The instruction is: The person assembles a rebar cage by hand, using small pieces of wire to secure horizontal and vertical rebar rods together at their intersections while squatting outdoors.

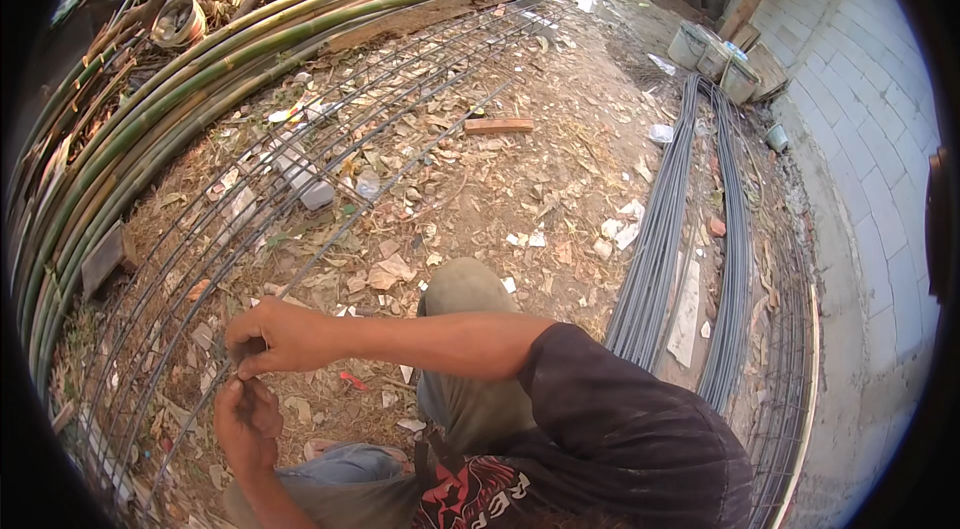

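Where both hands meet at the person's left, the steel rod frame (400, 179) runs away along the leaf-strewn ground (560, 199), its long, thin, dull grey rods crossed by shorter pieces. It looks stiff at each crossing yet springy over its length, hardly fragile, and probably heavy and awkward as a whole; the matt metal should not be slippery, and a crossing seems the surest place to take hold. The right hand (285, 337) bends down close to the frame with thumb and fingers drawn together; the left hand (248, 424) sits just below, its fingers loosely curled upward. Whether either one grips a rod or something finer cannot be told, since whatever lies between them is too small to make out. Nearby on the dry leaves rest a rough, squared wood offcut (498, 127) and a grey block (303, 179). Farther left lie smooth, round bamboo poles (270, 54), green and tan; off to the right, slender steel bars (650, 269) double back like a hairpin beside a pale block wall (860, 109).
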Motion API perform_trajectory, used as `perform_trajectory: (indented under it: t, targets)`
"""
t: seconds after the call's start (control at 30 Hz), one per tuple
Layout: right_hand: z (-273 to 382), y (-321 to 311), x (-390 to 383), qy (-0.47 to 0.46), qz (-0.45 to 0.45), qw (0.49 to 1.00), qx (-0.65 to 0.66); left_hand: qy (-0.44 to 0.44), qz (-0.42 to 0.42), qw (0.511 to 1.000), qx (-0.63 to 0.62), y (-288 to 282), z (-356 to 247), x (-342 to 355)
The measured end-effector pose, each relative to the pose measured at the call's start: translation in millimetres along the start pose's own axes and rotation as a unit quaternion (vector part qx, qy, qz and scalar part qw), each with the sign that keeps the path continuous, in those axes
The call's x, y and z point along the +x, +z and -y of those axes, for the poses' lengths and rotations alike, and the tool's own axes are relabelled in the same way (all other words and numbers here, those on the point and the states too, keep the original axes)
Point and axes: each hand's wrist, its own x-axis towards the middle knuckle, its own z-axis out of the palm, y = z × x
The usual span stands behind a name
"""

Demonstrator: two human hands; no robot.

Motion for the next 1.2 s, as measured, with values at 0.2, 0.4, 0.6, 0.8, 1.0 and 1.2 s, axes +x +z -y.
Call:
perform_trajectory:
  t: [0.2, 0.4, 0.6, 0.8, 1.0, 1.2]
  targets:
    - [8.8, 1.7, -1.3, 0.022, -0.003, 1.0, -0.002, 0.018, -0.015, 0.999, 0.022, 4.4, 0.2, -1.7]
    - [10.4, -5.4, -0.4, 0.007, -0.032, 0.993, -0.115, 0.104, -0.053, 0.984, 0.132, 22.6, -1.8, 2.3]
    - [11.2, -5.4, -1.4, 0.038, -0.05, 0.991, -0.118, 0.224, -0.055, 0.923, 0.307, 18.7, 0.6, 5.6]
    - [15.9, -2.8, -1.2, 0.052, -0.072, 0.994, -0.066, 0.257, -0.063, 0.92, 0.291, 14.5, 5.0, 5.3]
    - [7.6, -2.7, -1.7, 0.0, -0.074, 0.983, -0.166, 0.213, -0.057, 0.93, 0.295, 15.8, 0.5, 1.0]
    - [6.8, -0.2, -1.7, 0.045, -0.098, 0.976, -0.188, 0.326, -0.095, 0.842, 0.419, 37.3, 5.2, 0.6]
